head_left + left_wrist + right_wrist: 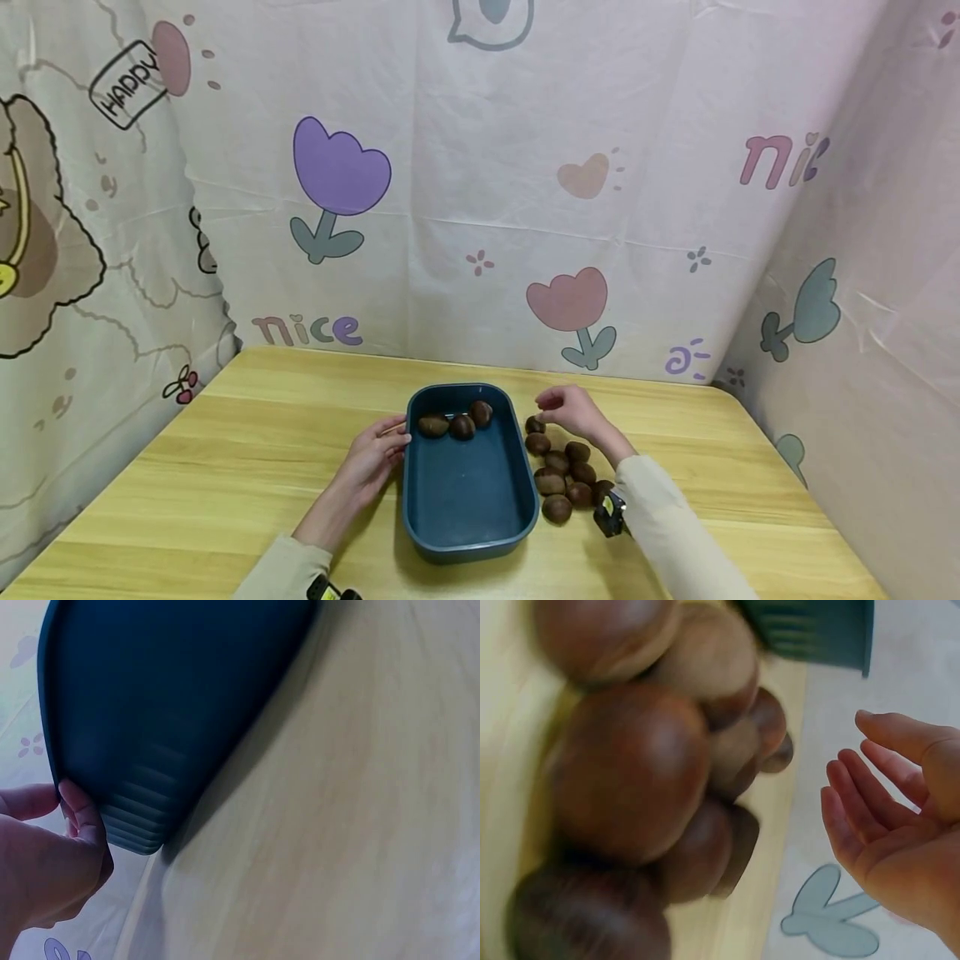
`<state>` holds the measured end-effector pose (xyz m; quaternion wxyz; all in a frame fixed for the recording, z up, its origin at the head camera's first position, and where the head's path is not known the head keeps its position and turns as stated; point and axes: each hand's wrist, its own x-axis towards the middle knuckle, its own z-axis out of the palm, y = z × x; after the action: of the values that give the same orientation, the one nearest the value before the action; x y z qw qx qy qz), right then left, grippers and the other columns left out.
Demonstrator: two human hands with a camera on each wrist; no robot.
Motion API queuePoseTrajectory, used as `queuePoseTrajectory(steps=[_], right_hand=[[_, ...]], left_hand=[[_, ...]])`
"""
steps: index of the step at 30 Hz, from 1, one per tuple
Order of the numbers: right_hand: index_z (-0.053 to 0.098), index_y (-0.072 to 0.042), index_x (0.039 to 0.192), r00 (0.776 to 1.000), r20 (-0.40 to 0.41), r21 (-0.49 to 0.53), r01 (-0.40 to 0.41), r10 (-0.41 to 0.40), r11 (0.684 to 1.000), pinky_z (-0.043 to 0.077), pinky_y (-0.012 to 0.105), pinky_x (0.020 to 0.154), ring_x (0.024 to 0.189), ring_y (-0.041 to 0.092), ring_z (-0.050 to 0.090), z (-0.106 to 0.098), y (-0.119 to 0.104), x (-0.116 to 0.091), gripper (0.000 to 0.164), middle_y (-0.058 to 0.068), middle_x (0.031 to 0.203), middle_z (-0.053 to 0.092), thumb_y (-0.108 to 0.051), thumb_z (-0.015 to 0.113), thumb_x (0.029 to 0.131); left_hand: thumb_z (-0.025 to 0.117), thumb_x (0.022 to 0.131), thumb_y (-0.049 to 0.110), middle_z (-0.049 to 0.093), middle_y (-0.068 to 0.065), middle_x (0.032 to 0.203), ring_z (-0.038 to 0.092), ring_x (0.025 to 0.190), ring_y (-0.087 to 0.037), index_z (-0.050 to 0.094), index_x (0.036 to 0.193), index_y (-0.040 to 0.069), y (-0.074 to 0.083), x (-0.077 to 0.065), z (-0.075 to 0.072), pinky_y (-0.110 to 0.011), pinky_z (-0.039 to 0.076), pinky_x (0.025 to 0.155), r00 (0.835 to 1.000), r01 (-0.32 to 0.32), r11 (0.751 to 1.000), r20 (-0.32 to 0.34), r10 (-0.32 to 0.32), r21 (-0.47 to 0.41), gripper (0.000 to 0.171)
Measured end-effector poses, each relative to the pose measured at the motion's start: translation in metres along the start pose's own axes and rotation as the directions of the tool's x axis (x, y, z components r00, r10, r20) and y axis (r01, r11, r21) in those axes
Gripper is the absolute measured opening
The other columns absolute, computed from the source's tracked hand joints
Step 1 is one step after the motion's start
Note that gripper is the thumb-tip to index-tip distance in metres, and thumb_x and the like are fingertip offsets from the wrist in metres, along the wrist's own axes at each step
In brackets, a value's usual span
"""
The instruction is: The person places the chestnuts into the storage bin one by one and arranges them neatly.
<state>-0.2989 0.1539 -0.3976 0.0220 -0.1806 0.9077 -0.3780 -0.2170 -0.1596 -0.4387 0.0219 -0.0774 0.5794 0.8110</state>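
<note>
Right fingers [868, 786] parted, half-curled, empty near chestnuts [578, 495]; left fingers [82, 810] pinched on the tray rim [476, 548].

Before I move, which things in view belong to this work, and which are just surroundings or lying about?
In the work:
- blue container, pinched by the left hand
- three chestnuts inside it
- loose chestnuts beside it
- right hand, empty, near the far end of those

Just around:
- table underneath
- printed cloth behind
- wrist cameras, worn
</note>
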Motion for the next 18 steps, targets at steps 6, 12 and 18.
queuePoseTrajectory(steps=[6,12,18], right_hand=[[0.067,0.008,0.105,0.999,0.045,0.016,-0.029,0.028,0.999,0.052,0.04,0.08,0.091,0.026,0.063,-0.008,0.017,-0.013,0.025,0.017,0.098,0.067,-0.002,0.071,0.083],[0.066,0.008,0.108,0.989,0.139,0.045,-0.051,0.044,0.998,0.051,0.036,0.077,0.091,0.023,0.061,-0.018,0.036,-0.027,0.028,0.016,0.101,0.067,-0.003,0.07,0.083],[0.064,0.008,0.113,0.969,0.248,0.084,-0.033,0.011,0.996,0.05,0.039,0.083,0.098,0.028,0.062,-0.026,0.053,-0.035,0.032,0.016,0.106,0.067,-0.003,0.069,0.083]], left_hand=[[0.05,0.095,-0.005,0.057,-0.01,0.105,0.056,0.083,-0.015,0.038,0.135,-0.012,-0.001,-0.001,0.0,-0.024,0.047,0.072,1.0,0.0,1.0,0.001,0.0,0.002,0.042],[0.05,0.094,-0.006,0.057,-0.011,0.104,0.056,0.082,-0.015,0.039,0.134,-0.012,-0.001,-0.001,0.001,-0.023,0.047,0.072,1.0,-0.001,1.0,-0.004,0.001,0.002,0.043],[0.05,0.093,-0.006,0.056,-0.012,0.104,0.055,0.083,-0.015,0.039,0.134,-0.013,0.0,-0.001,0.001,-0.023,0.047,0.072,1.0,-0.003,1.0,-0.003,0.003,-0.001,0.042]])
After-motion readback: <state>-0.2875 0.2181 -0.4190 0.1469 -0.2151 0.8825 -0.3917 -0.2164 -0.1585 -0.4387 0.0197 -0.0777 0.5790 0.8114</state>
